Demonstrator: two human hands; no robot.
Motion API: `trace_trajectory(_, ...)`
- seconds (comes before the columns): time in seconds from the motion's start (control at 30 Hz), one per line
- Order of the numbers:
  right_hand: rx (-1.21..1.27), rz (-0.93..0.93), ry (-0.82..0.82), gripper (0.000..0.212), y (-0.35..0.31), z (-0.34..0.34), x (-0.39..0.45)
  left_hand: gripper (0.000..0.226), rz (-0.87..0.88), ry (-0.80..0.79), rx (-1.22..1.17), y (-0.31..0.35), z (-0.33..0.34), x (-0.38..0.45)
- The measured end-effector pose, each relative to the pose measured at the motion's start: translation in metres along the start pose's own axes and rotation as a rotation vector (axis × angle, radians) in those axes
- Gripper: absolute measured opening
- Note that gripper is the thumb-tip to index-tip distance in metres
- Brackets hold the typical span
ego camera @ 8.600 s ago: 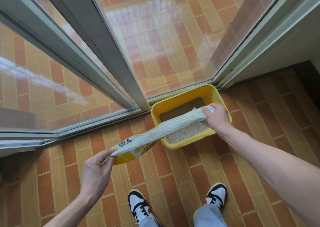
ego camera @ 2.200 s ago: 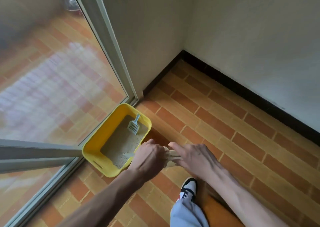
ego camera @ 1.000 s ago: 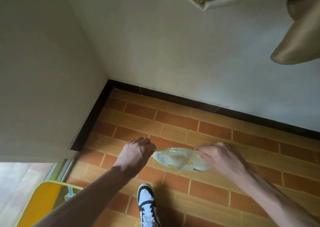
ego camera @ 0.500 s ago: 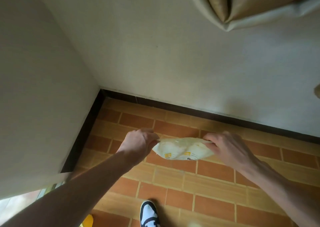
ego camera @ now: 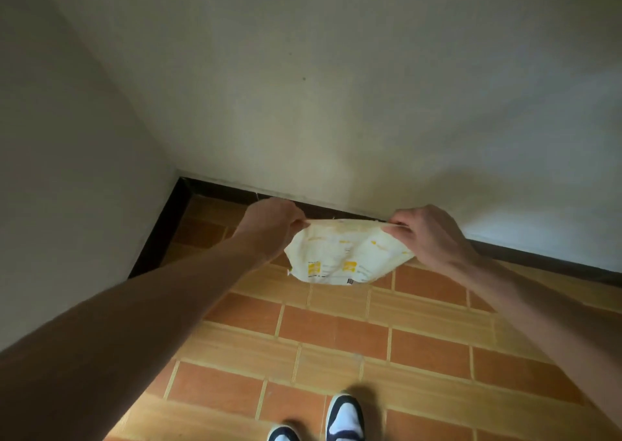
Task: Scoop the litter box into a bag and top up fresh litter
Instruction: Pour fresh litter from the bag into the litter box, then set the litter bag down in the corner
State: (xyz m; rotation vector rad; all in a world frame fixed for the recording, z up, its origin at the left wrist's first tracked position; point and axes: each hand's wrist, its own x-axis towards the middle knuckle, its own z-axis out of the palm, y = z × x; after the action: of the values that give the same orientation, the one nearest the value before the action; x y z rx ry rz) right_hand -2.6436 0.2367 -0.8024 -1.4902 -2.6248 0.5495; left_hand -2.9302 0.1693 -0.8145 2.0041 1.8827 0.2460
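The bag (ego camera: 348, 255) is cream-white with yellow blocks and small dark print; the floor (ego camera: 336, 333) is a brick pattern of orange and tan tiles; the skirting (ego camera: 215, 185) is black; the walls (ego camera: 303, 87) off-white; the shoes (ego camera: 345, 418) white and black.

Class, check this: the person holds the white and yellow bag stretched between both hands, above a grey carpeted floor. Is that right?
Not quite. The head view shows the bag held between the left hand and right hand, but the floor is orange-brown brick-pattern tile, not grey carpet.
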Motion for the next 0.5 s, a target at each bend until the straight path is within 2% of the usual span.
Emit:
trace_trajectory(0.13,-0.01,0.001,0.002,0.027,0.02,0.009,0.036,0.03,-0.002,0.001,0.07,-0.015,0.011,0.037)
trace_trajectory(0.43,0.039,0.024,0.033,0.024,0.062,0.032,0.094,0.033,-0.007,0.036,0.071,-0.025,0.036,0.1)
trace_trajectory(0.5,0.008,0.004,0.022,0.032,0.066,0.03,0.103,0.034,-0.012,0.039,0.093,-0.026,0.037,0.113)
